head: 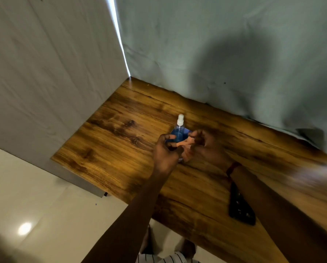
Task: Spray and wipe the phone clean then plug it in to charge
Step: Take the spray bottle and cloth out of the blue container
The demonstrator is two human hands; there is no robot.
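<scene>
Black oblong case (241, 207) on brown wooden table (111, 141); beyond, left hand (165, 150) and right hand (206, 144) pinching orange cloth (186, 144) over blue phone (178, 136), probably for wiping; clear white-capped spray bottle (180, 123) close behind.

your left hand (165, 149) and right hand (204, 145) hide most of the phone (178, 136) and the spray bottle's (180, 123) base. the table's (121, 133) right end is blurred.
</scene>
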